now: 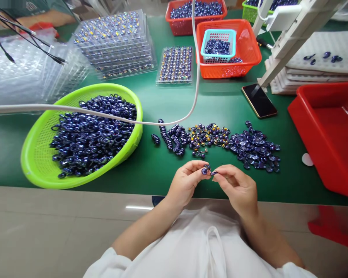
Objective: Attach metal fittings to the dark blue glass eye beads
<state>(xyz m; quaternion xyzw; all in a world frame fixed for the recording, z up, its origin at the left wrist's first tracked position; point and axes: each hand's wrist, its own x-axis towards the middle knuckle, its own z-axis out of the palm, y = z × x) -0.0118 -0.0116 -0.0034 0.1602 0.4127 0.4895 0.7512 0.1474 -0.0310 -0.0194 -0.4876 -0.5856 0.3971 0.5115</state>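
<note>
My left hand (186, 180) pinches a small shiny dark-blue part with a round ball end (204, 170) between thumb and fingers. Close against it, my right hand (240, 189) is closed on a small flat dark-blue piece (214, 173). The two parts meet or nearly meet; I cannot tell which. Just beyond my hands lie a pile of flat dark-blue pieces (256, 148), a pile of small blue parts with yellow bits (208, 135), and rows of stacked dark-blue rounded parts (176, 139). Fingertips partly hide what I hold.
A lime-green basket (27, 154) full of dark-blue parts stands left. A white cable (150, 123) loops above the table. Behind are stacked clear trays (150, 58), an orange basket (226, 71) and a phone (259, 101). A red bin (313, 127) stands right.
</note>
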